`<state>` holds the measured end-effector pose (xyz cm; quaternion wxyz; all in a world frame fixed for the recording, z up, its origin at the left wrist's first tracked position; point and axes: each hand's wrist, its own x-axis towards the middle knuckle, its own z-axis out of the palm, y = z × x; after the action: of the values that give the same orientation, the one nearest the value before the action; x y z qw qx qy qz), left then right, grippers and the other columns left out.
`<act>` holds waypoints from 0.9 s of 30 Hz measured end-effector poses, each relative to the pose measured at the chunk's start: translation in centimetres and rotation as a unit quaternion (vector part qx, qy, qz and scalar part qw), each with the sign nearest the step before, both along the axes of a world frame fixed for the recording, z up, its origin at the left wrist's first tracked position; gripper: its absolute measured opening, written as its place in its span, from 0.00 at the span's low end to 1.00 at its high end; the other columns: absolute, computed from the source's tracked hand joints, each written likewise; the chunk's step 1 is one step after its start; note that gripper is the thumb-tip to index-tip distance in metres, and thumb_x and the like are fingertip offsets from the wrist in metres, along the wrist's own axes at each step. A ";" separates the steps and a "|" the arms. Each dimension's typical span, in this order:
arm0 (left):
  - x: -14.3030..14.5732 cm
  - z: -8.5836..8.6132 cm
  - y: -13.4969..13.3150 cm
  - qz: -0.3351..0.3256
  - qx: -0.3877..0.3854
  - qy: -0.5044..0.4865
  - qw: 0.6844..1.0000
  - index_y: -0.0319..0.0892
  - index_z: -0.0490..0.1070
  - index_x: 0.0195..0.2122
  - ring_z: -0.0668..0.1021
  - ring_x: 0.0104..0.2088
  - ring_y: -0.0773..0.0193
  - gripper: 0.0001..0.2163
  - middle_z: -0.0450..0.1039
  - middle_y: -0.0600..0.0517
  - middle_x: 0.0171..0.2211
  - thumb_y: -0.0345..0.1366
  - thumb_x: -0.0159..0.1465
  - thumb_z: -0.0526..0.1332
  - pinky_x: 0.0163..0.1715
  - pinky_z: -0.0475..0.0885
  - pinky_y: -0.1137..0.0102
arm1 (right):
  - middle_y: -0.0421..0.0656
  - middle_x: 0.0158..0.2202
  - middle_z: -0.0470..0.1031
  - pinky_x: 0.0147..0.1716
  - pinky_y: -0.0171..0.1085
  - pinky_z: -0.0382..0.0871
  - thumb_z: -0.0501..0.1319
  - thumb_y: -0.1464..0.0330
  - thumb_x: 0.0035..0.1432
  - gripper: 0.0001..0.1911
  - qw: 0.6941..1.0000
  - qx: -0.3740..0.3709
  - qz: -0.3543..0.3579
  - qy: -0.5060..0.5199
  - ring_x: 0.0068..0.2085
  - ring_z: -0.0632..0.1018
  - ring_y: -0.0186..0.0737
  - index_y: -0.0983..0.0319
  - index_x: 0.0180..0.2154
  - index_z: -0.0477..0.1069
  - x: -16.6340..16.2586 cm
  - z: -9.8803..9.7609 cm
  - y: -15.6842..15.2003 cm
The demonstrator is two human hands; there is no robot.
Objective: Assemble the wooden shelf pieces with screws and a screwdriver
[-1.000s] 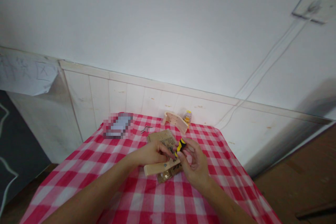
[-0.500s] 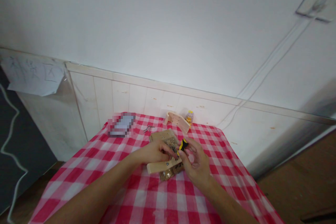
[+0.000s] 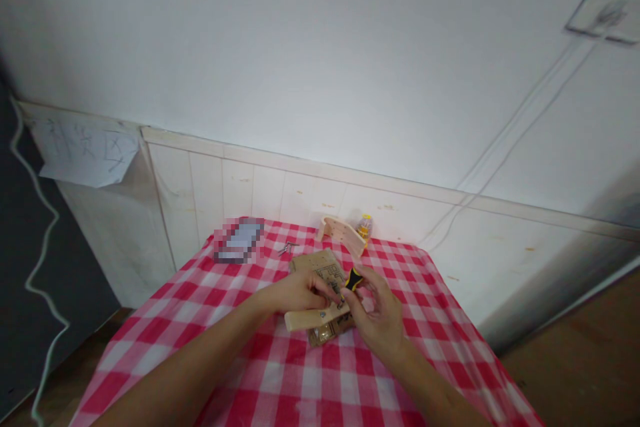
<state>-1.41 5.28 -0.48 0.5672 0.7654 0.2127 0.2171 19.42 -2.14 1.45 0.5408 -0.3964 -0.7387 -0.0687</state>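
Note:
My right hand (image 3: 381,312) is closed around a small yellow-and-black screwdriver (image 3: 354,277). Its tip points down at a pale wooden piece (image 3: 305,320) with a dark screw head (image 3: 323,315) in it. The fingers of my left hand (image 3: 303,290) are curled against the wooden piece, close to the screwdriver's tip; what the fingertips touch there is partly hidden. Under both hands lies a brown cardboard package (image 3: 317,261) with printed black line drawings. At its near end is a shiny clear plastic bag (image 3: 321,333).
A curved wooden part with holes (image 3: 343,233) stands at the back, beside a yellow-capped container (image 3: 365,227). Small metal pieces (image 3: 288,248) and a blurred phone-like device (image 3: 241,240) lie to the left on the red-checked tablecloth (image 3: 280,387). A wall (image 3: 300,193) borders the table's far side.
The whole view has shifted slightly. The screwdriver's handle has turned a little in my right hand and leans further to the right. My left hand stays at the wooden piece.

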 end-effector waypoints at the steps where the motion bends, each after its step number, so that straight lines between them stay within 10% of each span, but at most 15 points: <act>1: 0.0 0.1 0.0 0.002 0.002 0.002 1.000 0.42 0.84 0.47 0.83 0.40 0.57 0.14 0.84 0.47 0.44 0.34 0.62 0.65 0.41 0.74 0.68 | 0.47 0.46 0.84 0.40 0.44 0.85 0.66 0.69 0.63 0.21 1.000 0.001 0.002 0.000 0.42 0.86 0.47 0.55 0.57 0.71 0.0 0.1 0.0; 27: 0.0 0.2 -0.1 0.006 -0.009 0.006 1.000 0.43 0.84 0.46 0.82 0.41 0.57 0.13 0.84 0.49 0.42 0.34 0.60 0.67 0.42 0.74 0.68 | 0.45 0.49 0.83 0.42 0.42 0.84 0.64 0.71 0.64 0.23 0.999 -0.022 0.028 0.000 0.43 0.86 0.45 0.54 0.59 0.70 -0.1 0.2 -0.2</act>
<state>-1.38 5.20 -0.26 0.5715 0.7602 0.2228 0.2141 19.33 -2.31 1.66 0.5338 -0.3877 -0.7506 -0.0372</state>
